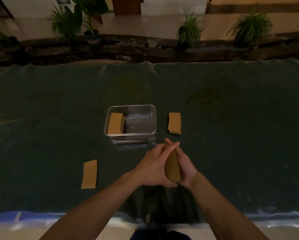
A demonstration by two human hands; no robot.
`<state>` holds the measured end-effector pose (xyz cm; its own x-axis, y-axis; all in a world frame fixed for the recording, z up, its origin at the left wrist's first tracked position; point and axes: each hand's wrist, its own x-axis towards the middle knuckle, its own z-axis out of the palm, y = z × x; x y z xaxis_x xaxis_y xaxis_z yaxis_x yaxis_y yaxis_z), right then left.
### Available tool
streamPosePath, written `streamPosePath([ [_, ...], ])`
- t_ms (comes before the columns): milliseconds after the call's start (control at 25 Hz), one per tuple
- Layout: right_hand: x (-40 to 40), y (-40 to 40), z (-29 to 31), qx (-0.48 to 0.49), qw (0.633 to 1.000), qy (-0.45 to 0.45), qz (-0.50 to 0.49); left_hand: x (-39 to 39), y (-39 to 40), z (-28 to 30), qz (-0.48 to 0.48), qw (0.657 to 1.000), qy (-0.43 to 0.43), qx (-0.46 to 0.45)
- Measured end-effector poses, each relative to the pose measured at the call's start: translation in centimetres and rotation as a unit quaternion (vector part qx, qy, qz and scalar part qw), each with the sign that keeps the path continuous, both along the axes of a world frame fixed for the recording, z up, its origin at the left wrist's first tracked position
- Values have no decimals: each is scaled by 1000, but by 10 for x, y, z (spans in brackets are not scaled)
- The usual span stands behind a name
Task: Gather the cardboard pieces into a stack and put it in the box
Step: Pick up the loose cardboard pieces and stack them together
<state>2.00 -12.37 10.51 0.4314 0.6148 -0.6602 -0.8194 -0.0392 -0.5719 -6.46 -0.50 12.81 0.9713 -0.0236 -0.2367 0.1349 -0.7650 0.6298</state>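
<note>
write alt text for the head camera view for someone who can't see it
Both hands, left hand and right hand, press a cardboard piece between them above a dark table. A clear box ahead holds cardboard at its left end; two loose pieces lie on the table.

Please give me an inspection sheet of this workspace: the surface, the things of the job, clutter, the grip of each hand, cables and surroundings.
Surface: dark green table cover, wrinkled at its far edge, with a faint stain right of centre.
Job's things: clear box open, one cardboard piece inside at its left end; one piece on the cover right of the box; one piece lying near left; one bent piece between the hands.
Clutter: nothing seen.
Grip: left hand and right hand both pressed around the bent piece.
Cables: nothing seen.
Surroundings: potted plants beyond the table, dim light.
</note>
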Motion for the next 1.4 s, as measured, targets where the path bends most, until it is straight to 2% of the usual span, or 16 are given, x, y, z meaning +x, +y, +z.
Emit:
streamPosePath([
  [120, 4, -12, 0, -11, 1000, 10, -1, -3, -10, 6, -28, 999, 1, 22],
  [320, -1, -22, 4, -55, 998, -31, 3, -11, -33, 9, -41, 998, 7, 47],
  [440, -10, -26, 4, -46, 999, 15, 12, -15, -36, 9, -28, 997, 3, 76],
  [640, -20, -16, 14, -81, 996, -26, 32, -23, -25, 13, -4, 996, -1, 86],
  [760, -28, -1, 14, -59, 998, 0, 35, -32, -8, 15, -25, 995, -7, 101],
  [840, -35, 16, 13, -78, 996, -4, 36, -40, 6, 15, -37, 994, -10, 106],
  [1080, -67, 77, 13, -74, 996, 0, 47, -72, 67, 12, -29, 992, -33, 119],
  [1280, -93, 125, 7, -58, 998, -26, 20, -87, 117, 6, -20, 991, -30, 131],
  [1400, -101, 142, -1, -46, 999, -8, 6, -94, 140, -2, -41, 989, -35, 137],
])
